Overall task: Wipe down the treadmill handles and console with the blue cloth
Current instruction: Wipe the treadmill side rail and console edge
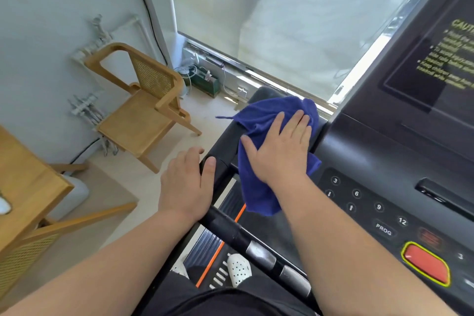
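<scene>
Wiping the left handle is the step in hand. The right hand (pixel 278 147) lies flat, fingers (pixel 298 120) spread and extended, pressing the crumpled blue terry cloth (pixel 259 187) onto the black padded treadmill handle (pixel 225 146) where it joins the dark grey console (pixel 384 161). Part of the cloth bunches ahead of the fingertips; the rest hangs loose below the palm, off the bar. The left hand (pixel 186 182) is curled over the same handle just behind the cloth, thumb on top, holding nothing else, apparently as a brace.

Notes on doing it well:
- A flat palm cleans only the top of the bar. Judging by the round section, wrapping cloth and fingers around it would reach the underside too.
- The hanging tail of the cloth is idle; gathering it under the palm would give a thicker pad and keep it clear of the belt below.
- The left hand covers a stretch of bar that will need wiping, so it should shift once the cloth comes back that way.
- The silver sensor plates (pixel 259 251) lower down look untouched.
- On the console, light pressure near the numbered keys (pixel 356 194) and the red stop button (pixel 424 263) should avoid accidental presses.

Far handle not in view.
</scene>
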